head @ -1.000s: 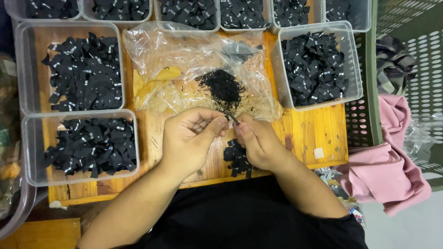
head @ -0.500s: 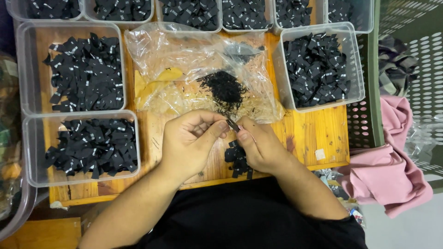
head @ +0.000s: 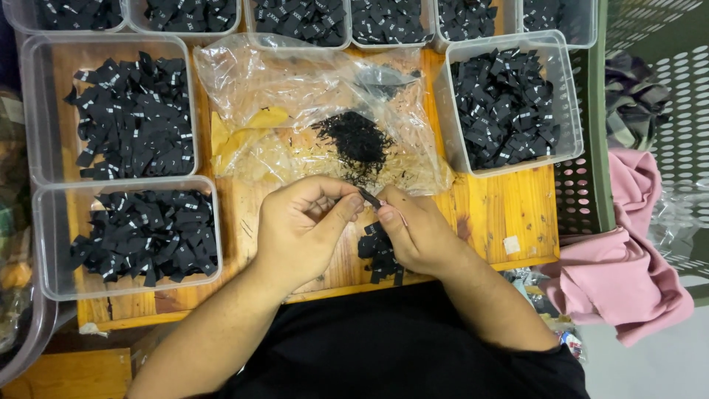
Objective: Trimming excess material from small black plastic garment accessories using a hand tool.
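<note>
My left hand [head: 306, 225] and my right hand [head: 413, 229] meet over the wooden board [head: 509, 214], both pinching one small black fabric label [head: 369, 197] between thumb and fingers. Under my right hand lies a small pile of black labels [head: 378, 255]. Just beyond my hands a clear plastic bag [head: 310, 111] is spread flat, with a heap of black thread trimmings [head: 358, 140] on it.
Clear plastic tubs full of black labels stand around the board: two at the left [head: 111, 111] [head: 133, 236], one at the right [head: 506, 103], several along the far edge. A pink cloth [head: 628, 273] and a green perforated crate [head: 665, 111] are at the right.
My hands have stayed in place; only the fingers have shifted slightly on the small label between them.
</note>
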